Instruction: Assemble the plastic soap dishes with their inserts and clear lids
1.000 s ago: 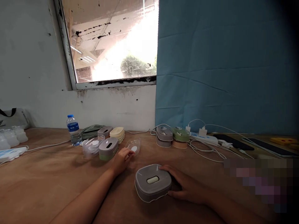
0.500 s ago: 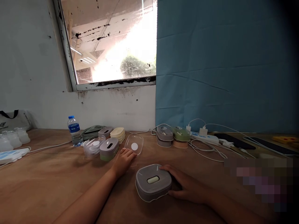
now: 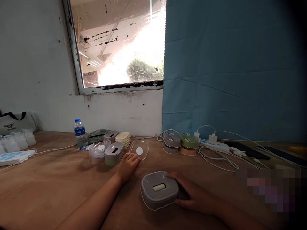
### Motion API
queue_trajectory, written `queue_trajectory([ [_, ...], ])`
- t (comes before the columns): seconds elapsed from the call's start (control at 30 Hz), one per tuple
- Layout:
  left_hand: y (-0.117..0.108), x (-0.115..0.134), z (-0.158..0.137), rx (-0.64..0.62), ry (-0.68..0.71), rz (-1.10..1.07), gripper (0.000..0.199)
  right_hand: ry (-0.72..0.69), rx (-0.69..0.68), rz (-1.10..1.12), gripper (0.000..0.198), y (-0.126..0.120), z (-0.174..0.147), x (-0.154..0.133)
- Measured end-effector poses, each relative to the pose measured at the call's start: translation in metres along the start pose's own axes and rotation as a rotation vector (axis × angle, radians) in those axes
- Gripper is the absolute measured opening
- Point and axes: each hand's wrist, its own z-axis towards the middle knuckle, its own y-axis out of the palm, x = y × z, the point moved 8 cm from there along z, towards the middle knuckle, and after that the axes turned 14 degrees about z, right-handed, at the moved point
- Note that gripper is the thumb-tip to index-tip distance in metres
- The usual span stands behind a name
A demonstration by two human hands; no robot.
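Observation:
A grey-brown plastic box [image 3: 155,199] with rounded corners stands on the table in front of me. It has a clear cover over its top and a pale oval piece in the middle. My right hand [image 3: 190,193] grips the box's right side, with fingers at the upper edge and thumb low at the near corner. My left hand [image 3: 129,166] rests palm down on the table, its fingers at the near edge of a clear plastic lid [image 3: 145,148] with a white round sticker. I cannot tell whether the fingertips touch that lid.
Left of centre are a mauve-and-green box [image 3: 114,155], stacked clear lids [image 3: 96,153], cream trays [image 3: 123,138] and a water bottle [image 3: 81,135]. Grey [image 3: 171,140] and green [image 3: 189,140] boxes stand by the wall. Cables, a power strip [image 3: 213,145] and a phone [image 3: 248,150] lie right.
The view has turned slightly left, so everything sits a little farther right. Both hands keep nearly the same places relative to the box and the clear lid.

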Motion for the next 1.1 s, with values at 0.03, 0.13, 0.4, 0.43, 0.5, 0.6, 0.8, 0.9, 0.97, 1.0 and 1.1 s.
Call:
queue_trajectory([
  [0.03,0.001,0.0,0.0,-0.008,0.005,0.015,0.021,-0.001,-0.001,0.002,0.066,0.0,0.0,-0.001],
  [0.13,0.005,0.004,-0.001,-0.057,0.06,0.061,0.019,-0.01,-0.001,0.011,0.065,0.0,0.0,-0.003],
  [0.4,0.01,0.005,-0.001,-0.128,0.048,0.093,0.015,-0.015,0.003,0.022,0.064,0.0,0.0,-0.005],
  [0.43,0.011,0.004,-0.001,-0.14,0.034,0.098,0.014,-0.013,0.003,0.022,0.065,0.0,0.0,-0.005],
  [0.5,0.013,0.0,-0.002,-0.173,0.0,0.111,0.013,-0.007,0.001,0.018,0.066,-0.001,-0.001,-0.004],
  [0.6,0.012,-0.005,-0.004,-0.224,-0.028,0.11,0.013,0.002,-0.007,0.008,0.066,-0.001,-0.001,-0.004],
  [0.8,0.006,-0.013,-0.005,-0.283,-0.065,0.081,0.006,-0.017,-0.004,-0.006,0.066,-0.001,-0.001,-0.008],
  [0.9,0.007,-0.018,-0.006,-0.309,-0.104,0.103,0.011,-0.01,-0.004,-0.009,0.067,-0.001,-0.002,-0.007],
  [0.97,0.008,-0.02,-0.007,-0.332,-0.117,0.105,0.013,0.013,-0.012,-0.013,0.068,-0.001,-0.003,-0.004],
  [1.0,0.009,-0.021,-0.008,-0.343,-0.121,0.105,0.013,0.029,-0.015,-0.014,0.069,-0.001,-0.003,-0.002],
  [1.1,0.011,-0.023,-0.009,-0.39,-0.147,0.114,0.015,0.068,0.0,0.005,0.067,-0.003,-0.004,0.004],
])
